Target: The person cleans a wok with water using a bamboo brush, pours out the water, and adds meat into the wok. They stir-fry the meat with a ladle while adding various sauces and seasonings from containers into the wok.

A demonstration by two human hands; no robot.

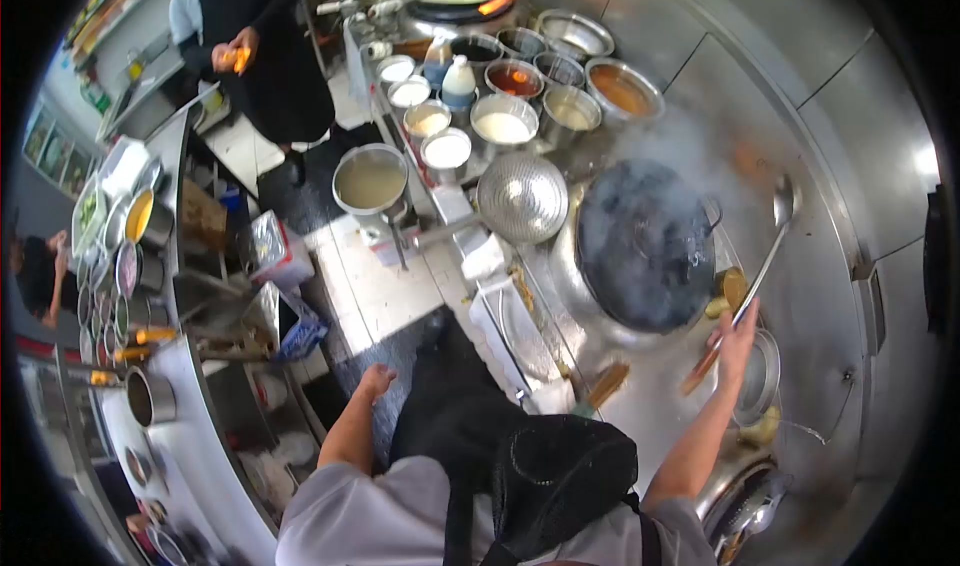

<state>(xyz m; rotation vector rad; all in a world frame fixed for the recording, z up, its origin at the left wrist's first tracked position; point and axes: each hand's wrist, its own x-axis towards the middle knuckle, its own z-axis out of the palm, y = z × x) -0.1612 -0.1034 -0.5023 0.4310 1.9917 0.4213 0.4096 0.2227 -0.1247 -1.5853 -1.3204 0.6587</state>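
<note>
While right hand (736,346) clamps 1 ladle (768,266), left hand (378,381) grip unclear, 1 smoky wok (650,251), 1 pot (370,153) cloudy liquid (368,184), 2 part-filled bottles (459,84)

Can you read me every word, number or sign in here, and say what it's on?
None can be read.
Blue-and-white box: any printing is too blurred.
White-topped bottle: too small to tell.
Ladle: no words visible.
Wok: smoky, no words visible.

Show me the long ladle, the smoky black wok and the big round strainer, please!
Ladle (762,272): head view, on its long handle.
Wok (648,246): head view, on the middle of its dark, smoke-veiled inside.
Strainer (522,198): head view, on the middle of its hole-dotted bowl.
</note>
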